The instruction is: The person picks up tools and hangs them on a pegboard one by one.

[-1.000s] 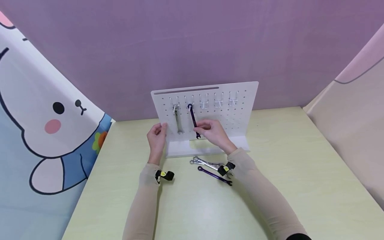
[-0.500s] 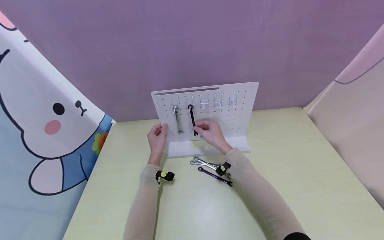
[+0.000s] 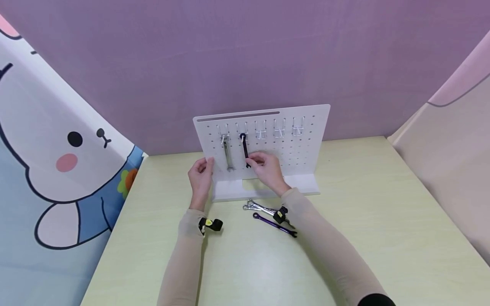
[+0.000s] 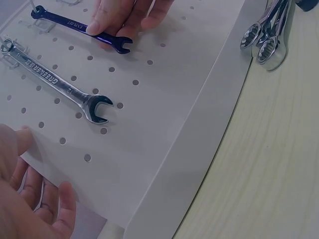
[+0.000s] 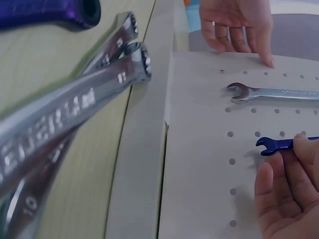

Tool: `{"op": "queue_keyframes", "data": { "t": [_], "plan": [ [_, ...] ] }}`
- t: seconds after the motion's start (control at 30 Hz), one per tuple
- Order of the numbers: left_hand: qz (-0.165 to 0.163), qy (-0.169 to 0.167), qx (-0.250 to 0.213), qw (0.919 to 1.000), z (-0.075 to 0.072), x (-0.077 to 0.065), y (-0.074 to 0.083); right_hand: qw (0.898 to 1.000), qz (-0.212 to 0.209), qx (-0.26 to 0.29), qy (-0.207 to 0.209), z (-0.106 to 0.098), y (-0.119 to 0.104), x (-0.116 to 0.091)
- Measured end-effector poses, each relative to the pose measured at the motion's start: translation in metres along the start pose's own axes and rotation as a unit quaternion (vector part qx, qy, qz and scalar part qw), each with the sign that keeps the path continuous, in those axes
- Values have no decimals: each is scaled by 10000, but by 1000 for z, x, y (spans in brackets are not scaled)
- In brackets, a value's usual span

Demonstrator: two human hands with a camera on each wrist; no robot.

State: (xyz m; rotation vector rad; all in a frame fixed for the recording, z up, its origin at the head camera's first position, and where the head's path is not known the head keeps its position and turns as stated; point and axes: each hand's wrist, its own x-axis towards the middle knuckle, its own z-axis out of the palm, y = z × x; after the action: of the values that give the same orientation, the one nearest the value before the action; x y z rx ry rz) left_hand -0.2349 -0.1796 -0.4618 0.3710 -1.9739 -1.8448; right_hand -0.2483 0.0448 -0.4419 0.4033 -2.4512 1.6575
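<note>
A white pegboard (image 3: 298,151) stands upright on its base. My left hand (image 3: 200,178) holds its left edge, the thumb on the front face and the other fingers behind. A dark purple combination wrench (image 4: 70,22) hangs by its ring end on the second hook from the left. My right hand (image 3: 268,170) pinches this wrench near its open-jaw end, close against the board. On the leftmost hook hangs a silver combination wrench (image 4: 57,82), open end down, between the two hands.
Three wire hooks, among them the rightmost hook (image 3: 297,127), hold nothing. In front of the base, several silver wrenches (image 3: 260,207) lie crossed on the table (image 3: 237,263), partly under the right wrist. Beside them lies another purple wrench (image 3: 273,224).
The lower end of the purple wrench has swung slightly left and in toward the board, and my right hand has moved left with it. My left hand stays at the board's edge.
</note>
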Motion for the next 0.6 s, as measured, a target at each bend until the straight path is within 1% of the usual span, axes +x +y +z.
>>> {"op": "queue_keyframes", "data": {
  "t": [0.23, 0.43, 0.6],
  "plan": [
    [-23, -6, -2, 10000, 1, 0, 0, 9988, -375, -213, 248, 1, 2, 0],
    [-80, -20, 23, 10000, 1, 0, -1, 9938, -605, -716, 592, -1, 1, -2],
    [-72, 3, -19, 10000, 1, 1, -1, 9913, -655, -977, 595, -1, 3, -1]
  ]
}}
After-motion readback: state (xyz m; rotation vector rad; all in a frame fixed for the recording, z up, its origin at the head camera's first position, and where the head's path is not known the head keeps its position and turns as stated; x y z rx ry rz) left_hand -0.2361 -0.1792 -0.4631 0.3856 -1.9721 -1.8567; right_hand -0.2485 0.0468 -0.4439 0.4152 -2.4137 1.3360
